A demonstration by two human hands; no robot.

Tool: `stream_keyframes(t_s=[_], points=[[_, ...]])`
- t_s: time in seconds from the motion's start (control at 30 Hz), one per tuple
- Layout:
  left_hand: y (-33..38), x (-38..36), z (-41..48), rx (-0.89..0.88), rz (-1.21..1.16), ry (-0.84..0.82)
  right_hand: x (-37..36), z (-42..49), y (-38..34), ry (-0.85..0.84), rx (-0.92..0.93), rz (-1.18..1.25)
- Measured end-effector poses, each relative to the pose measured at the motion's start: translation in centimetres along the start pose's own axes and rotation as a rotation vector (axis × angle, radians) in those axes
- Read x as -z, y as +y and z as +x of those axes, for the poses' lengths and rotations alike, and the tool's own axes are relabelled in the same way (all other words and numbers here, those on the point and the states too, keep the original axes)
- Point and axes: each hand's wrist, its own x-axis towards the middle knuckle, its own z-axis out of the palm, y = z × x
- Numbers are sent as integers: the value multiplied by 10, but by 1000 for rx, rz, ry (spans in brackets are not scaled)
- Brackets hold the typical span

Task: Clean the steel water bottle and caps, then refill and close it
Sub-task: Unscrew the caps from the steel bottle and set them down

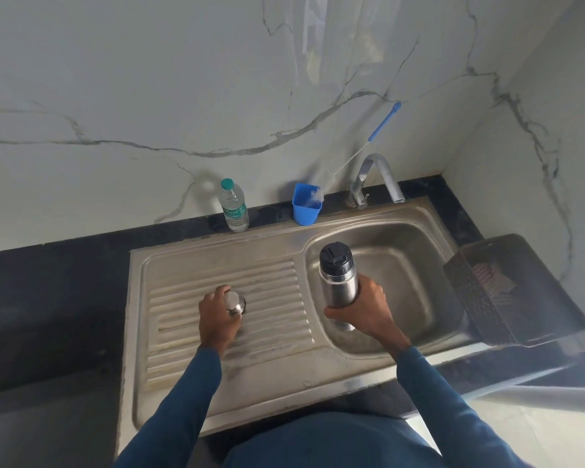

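Gripping the steel bottle around its lower body, the right hand holds it upright over the basin of the sink, fingers and thumb curled round the shell. The bottle's base is hidden behind that hand, so contact with the basin floor cannot be confirmed. A black inner cap sits on the bottle's neck.

On the sink's ribbed drainboard, the left hand curls its fingers over a steel outer cap. Most of the cap is covered and only its right edge shows. Whether it rests on the ribs or is lifted clear cannot be told.

Behind the sink, a plastic water bottle with a green top stands on the dark counter, its label blurred. A blue cup, also behind the sink, holds a bottle brush whose bristle end is indistinct. The tap rises at the sink's rear edge. A dark basket sits right of the sink; its contents are unclear.
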Motion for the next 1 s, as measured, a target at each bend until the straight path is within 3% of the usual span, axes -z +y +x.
stream_keyframes(t_s=[0.1, 0.27, 0.37, 0.47, 0.53, 0.67, 1.0], points=[[6, 5, -3, -7, 27, 17, 0, -1, -1, -7, 3, 4], [39, 14, -18, -237, 21, 78, 2, -2, 1, 6, 4, 19], [100, 31, -37, -435, -233, 49, 9, -2, 7, 24, 1, 40], [169, 52, -60, -529, -584, -84, 13, -1, 12, 26, -1, 46], [207, 63, -73, -591, -666, -210, 14, 0, 12, 24, 4, 50], [260, 63, -86, -742, -529, -365, 34, 2, 18, 33, 33, 87], [308, 50, -107, -879, -504, -247, 76, 9, 46, 71, 62, 112]])
